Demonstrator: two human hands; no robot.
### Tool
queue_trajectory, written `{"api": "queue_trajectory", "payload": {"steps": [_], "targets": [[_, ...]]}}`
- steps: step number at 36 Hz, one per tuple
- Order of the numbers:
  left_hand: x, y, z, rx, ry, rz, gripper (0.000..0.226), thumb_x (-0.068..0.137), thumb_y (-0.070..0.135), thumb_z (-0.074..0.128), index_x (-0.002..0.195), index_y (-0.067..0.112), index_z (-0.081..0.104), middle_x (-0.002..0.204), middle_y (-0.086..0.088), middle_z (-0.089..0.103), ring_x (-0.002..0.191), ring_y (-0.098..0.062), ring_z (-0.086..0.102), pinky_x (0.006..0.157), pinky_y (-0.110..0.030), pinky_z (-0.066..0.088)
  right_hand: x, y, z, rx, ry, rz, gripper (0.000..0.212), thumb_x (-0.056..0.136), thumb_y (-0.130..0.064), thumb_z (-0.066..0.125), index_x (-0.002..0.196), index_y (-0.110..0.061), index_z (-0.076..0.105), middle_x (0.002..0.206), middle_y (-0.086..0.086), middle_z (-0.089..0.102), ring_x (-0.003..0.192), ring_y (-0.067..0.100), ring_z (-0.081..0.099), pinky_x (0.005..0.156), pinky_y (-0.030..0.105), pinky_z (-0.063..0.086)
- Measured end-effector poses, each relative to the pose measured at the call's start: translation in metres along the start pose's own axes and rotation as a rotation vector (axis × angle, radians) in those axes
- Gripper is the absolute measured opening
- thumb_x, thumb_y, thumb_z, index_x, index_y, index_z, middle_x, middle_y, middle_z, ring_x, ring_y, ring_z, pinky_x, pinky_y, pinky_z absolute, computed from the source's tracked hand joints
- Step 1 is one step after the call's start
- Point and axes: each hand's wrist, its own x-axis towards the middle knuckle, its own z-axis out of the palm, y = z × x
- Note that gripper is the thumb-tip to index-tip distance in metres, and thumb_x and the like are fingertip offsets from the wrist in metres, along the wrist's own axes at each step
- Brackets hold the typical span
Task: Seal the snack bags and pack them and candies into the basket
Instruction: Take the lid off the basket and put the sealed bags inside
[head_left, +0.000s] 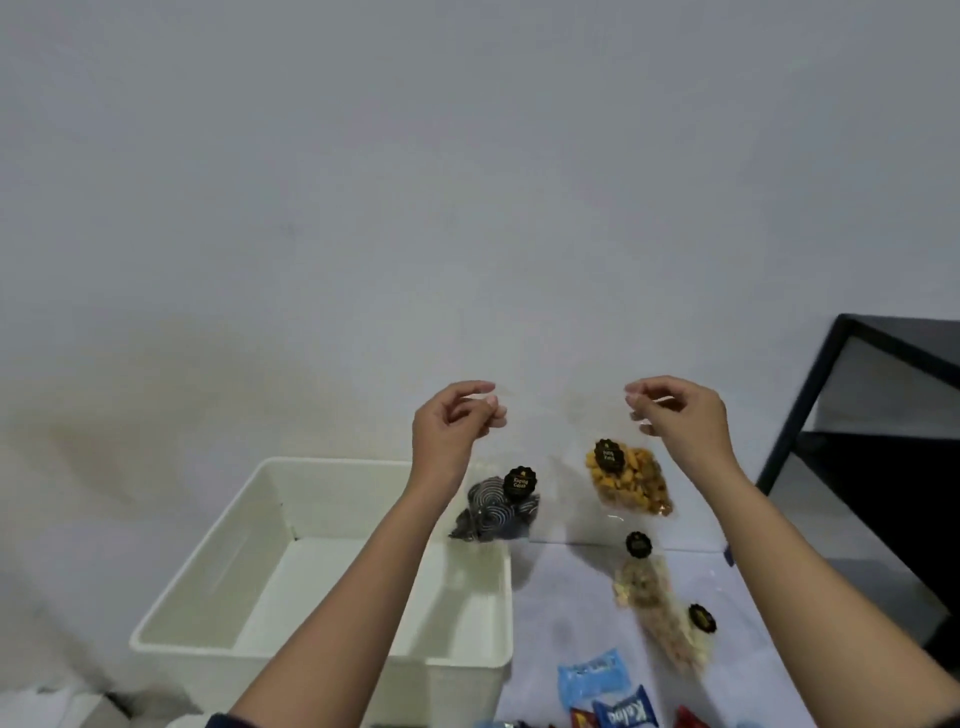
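Observation:
My left hand (457, 421) pinches the top of a clear bag of dark swirl cookies (493, 512), which hangs over the far right corner of the white basket (208, 561). My right hand (675, 415) pinches the top of a clear bag of orange snacks (631, 480), held up in the air above the table. Two more clear snack bags with pale contents (641, 579) (675, 636) lie on the table to the right of the basket. Wrapped candies in blue (623, 714) and light blue (589, 675) lie at the front edge.
The basket has nothing inside it. A black metal shelf frame (852, 415) stands at the right against the wall. A red candy (688, 719) peeks in at the bottom edge. The table top (566, 613) is white.

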Motion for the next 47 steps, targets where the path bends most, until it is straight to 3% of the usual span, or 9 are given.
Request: {"api": "queue_trajectory", "payload": {"steps": [7,11,20,26,30,34,37,41,47], "targets": [[0.005,0.014,-0.1,0.117,0.095,0.028,0.01,0.087,-0.001,0.06,0.095,0.003,0.065,0.074,-0.012,0.066,0.061,-0.007,0.066,0.06,-0.011,0.047,-0.034,-0.03,0.09,0.025,0.033,0.024,0.005,0.082,-0.005,0.066,0.079,-0.003,0.069,0.074,0.012,0.065,0.062,0.019,0.06,0.067,0.038,0.056],[0.005,0.003,-0.153,0.199,0.181,-0.014,0.011,0.086,0.003,0.061,0.088,0.012,0.066,0.076,-0.008,0.067,0.065,-0.011,0.066,0.063,-0.014,0.049,-0.057,-0.032,0.14,0.016,-0.004,0.037,0.007,0.082,-0.006,0.065,0.076,-0.004,0.068,0.072,0.013,0.064,0.06,0.015,0.062,0.066,0.036,0.056],[0.0,-0.057,-0.226,0.338,0.353,-0.164,0.014,0.083,0.006,0.063,0.079,0.019,0.066,0.078,-0.005,0.068,0.068,-0.019,0.067,0.082,-0.039,0.053,-0.078,-0.001,0.19,0.032,-0.186,0.084,0.018,0.087,-0.001,0.057,0.072,-0.011,0.061,0.068,0.006,0.061,0.064,0.018,0.064,0.061,0.031,0.056],[0.003,-0.094,-0.203,0.239,0.29,-0.254,0.009,0.084,0.003,0.062,0.087,0.011,0.066,0.082,-0.013,0.069,0.071,-0.015,0.067,0.073,-0.024,0.051,-0.064,0.032,0.187,-0.077,-0.525,0.14,0.011,0.088,-0.002,0.06,0.077,-0.006,0.061,0.072,0.008,0.065,0.069,0.02,0.067,0.068,0.03,0.058],[0.014,-0.112,-0.173,0.124,0.197,-0.307,0.011,0.085,0.0,0.062,0.096,0.002,0.064,0.082,-0.017,0.067,0.069,-0.012,0.067,0.061,-0.012,0.05,-0.057,0.054,0.185,-0.303,-0.657,0.106,0.023,0.086,0.0,0.056,0.071,-0.016,0.061,0.07,0.001,0.065,0.074,0.021,0.068,0.072,0.031,0.056],[0.025,-0.135,-0.147,0.048,0.136,-0.345,0.014,0.086,0.001,0.061,0.1,0.003,0.064,0.084,-0.014,0.07,0.073,-0.011,0.07,0.065,-0.015,0.052,-0.055,0.076,0.188,-0.634,-0.777,-0.045,0.025,0.087,-0.007,0.049,0.1,-0.021,0.066,0.076,-0.001,0.065,0.069,0.015,0.064,0.069,0.031,0.055],[0.026,-0.154,-0.133,-0.007,0.131,-0.402,0.014,0.086,0.001,0.061,0.095,0.011,0.066,0.082,-0.008,0.072,0.076,-0.01,0.07,0.071,-0.016,0.054,-0.055,0.085,0.188,-0.734,-0.796,-0.075,0.03,0.084,-0.006,0.046,0.099,-0.018,0.068,0.069,-0.001,0.059,0.056,0.015,0.054,0.06,0.031,0.05],[0.03,-0.17,-0.123,-0.052,0.124,-0.458,0.017,0.087,0.001,0.06,0.103,0.005,0.064,0.086,-0.007,0.072,0.076,-0.008,0.07,0.068,-0.014,0.053,-0.049,0.091,0.187,-0.841,-0.775,-0.111,0.018,0.08,-0.01,0.045,0.08,-0.013,0.063,0.075,0.006,0.062,0.069,0.026,0.057,0.06,0.033,0.045],[0.046,-0.179,-0.119,0.141,0.079,-0.427,0.011,0.084,0.008,0.066,0.095,0.012,0.068,0.092,0.001,0.07,0.087,-0.008,0.064,0.077,-0.019,0.049,-0.04,0.096,0.192,-0.924,-0.748,-0.153,0.017,0.079,-0.008,0.045,0.081,-0.01,0.062,0.085,0.004,0.058,0.077,0.024,0.053,0.058,0.027,0.034]]}}
